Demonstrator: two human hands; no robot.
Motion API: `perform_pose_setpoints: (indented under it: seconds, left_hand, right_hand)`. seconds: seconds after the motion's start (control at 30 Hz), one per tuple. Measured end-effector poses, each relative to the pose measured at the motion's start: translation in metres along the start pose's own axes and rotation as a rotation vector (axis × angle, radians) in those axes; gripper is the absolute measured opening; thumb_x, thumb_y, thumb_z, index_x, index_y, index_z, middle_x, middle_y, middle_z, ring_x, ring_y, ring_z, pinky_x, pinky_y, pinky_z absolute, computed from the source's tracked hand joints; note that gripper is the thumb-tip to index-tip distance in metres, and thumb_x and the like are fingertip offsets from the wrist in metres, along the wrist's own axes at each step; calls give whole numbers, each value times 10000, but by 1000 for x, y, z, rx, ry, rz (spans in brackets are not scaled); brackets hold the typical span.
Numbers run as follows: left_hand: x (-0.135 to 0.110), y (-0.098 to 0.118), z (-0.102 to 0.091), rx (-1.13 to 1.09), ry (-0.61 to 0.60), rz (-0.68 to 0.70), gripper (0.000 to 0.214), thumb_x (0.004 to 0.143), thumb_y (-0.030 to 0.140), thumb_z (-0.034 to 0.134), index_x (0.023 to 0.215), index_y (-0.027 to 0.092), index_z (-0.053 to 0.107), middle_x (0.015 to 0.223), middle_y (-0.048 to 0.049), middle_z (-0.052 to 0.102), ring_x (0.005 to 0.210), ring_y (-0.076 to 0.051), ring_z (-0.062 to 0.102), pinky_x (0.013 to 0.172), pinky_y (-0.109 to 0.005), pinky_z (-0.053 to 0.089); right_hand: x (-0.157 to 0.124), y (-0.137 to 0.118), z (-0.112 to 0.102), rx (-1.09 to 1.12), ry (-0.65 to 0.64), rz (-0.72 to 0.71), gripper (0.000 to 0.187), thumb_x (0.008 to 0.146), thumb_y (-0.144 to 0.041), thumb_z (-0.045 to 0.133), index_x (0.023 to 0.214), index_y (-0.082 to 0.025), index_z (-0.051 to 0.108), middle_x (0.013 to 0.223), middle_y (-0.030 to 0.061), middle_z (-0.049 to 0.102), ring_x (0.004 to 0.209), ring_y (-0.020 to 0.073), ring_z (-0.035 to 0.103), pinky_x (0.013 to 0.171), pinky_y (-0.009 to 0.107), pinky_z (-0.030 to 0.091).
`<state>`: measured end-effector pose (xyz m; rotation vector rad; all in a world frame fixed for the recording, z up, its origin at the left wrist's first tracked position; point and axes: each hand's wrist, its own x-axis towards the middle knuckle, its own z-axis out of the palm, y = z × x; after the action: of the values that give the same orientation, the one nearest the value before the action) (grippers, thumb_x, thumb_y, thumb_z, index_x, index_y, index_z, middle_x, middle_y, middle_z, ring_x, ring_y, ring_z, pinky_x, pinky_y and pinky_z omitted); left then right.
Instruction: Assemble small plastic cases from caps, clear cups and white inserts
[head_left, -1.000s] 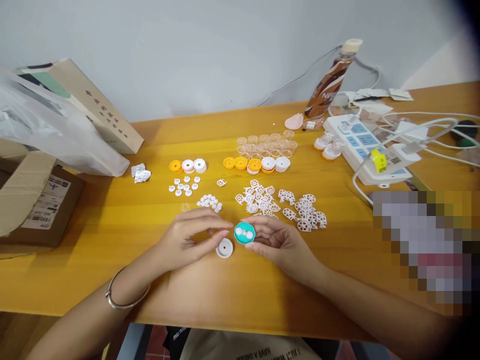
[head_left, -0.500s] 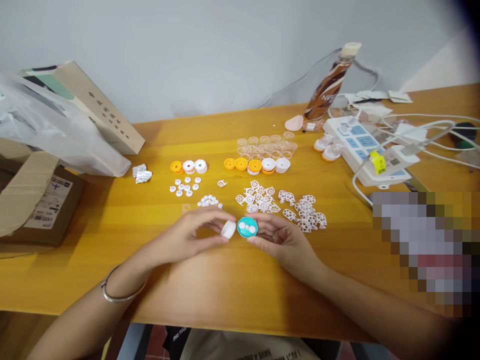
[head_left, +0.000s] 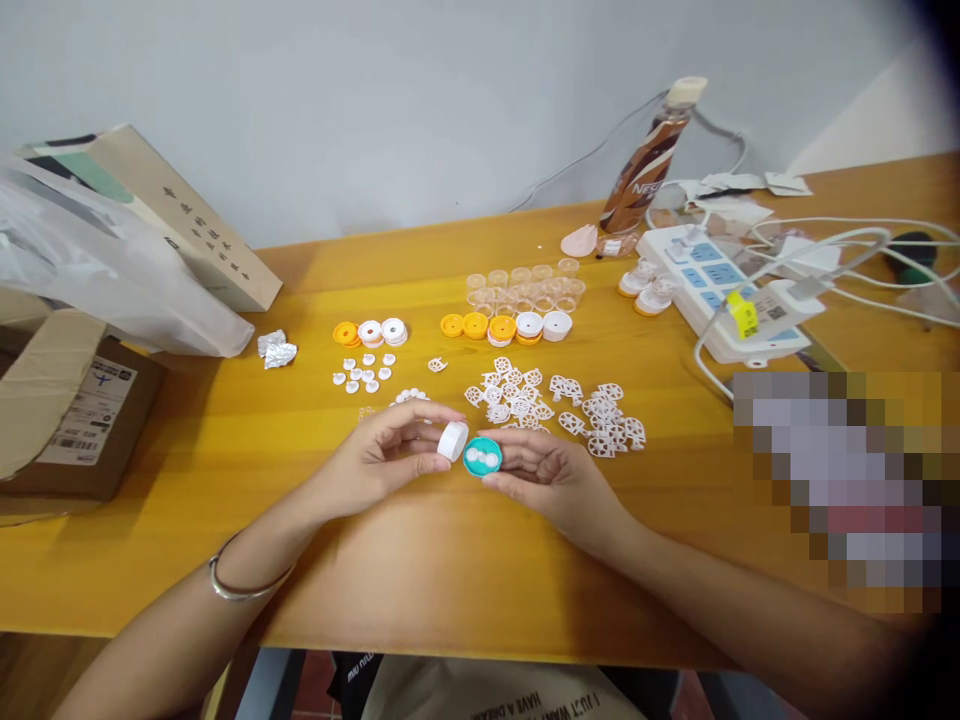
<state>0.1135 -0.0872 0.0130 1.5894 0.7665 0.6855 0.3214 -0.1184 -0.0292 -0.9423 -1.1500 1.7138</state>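
Observation:
Between the thumb and fingers of my left hand (head_left: 397,450) is a round white plastic cap (head_left: 452,441), tilted on its side. My right hand (head_left: 551,475) pinches a round teal plastic case (head_left: 472,468) by its right edge, its inner side facing me. Small white gears (head_left: 482,457) sit in a row inside the case. Cap and case are held close together above the table; whether their rims touch I cannot tell. Just behind my hands lie white openwork plastic parts (head_left: 514,392) in a pile and small white round pieces (head_left: 411,396), partly hidden by my left hand.
Orange and white round shells (head_left: 502,327) stand in a row, with clear cups (head_left: 525,287) behind them. Small white discs (head_left: 365,374) lie left. A power strip (head_left: 720,290) with cables and a bottle (head_left: 645,165) are at right; a cardboard box (head_left: 90,420) stands left.
The white cap has turned in my left hand and come nearer the teal case. The case is tilted a little differently in my right hand. The whole view has shifted slightly.

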Motion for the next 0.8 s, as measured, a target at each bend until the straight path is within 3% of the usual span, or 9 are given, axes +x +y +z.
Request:
perform_pose_setpoints:
  seconds: [0.2,0.47,0.8]
  left_hand:
    - [-1,2,5,86,-27,34,329,811,147,584,1133,159,521,1067,-93,605,960,-155,609,867,-316,517]
    - [-7,6,10,648,-69,247,322,844,144,532,1164,174,530,1122,-105,593,1052,-174,554,898,-344,493]
    - [-10,4,12,786,-125,318,343,868,119,471,1208,165,491,1113,-113,606,1014,-169,576,854,-324,517]
  right_hand:
    - [-1,0,0,2,-20,-4,334,680,-171,697,998,-240,620,921,-2,717,843,136,675,869,325,528]
    - [-2,1,3,-51,-111,-17,301,724,-205,670,1020,-232,623,943,12,712,879,146,668,881,323,517]
    - [-3,2,5,-43,-139,-6,320,732,-188,656,1045,-251,633,971,11,707,901,160,662,889,334,506]
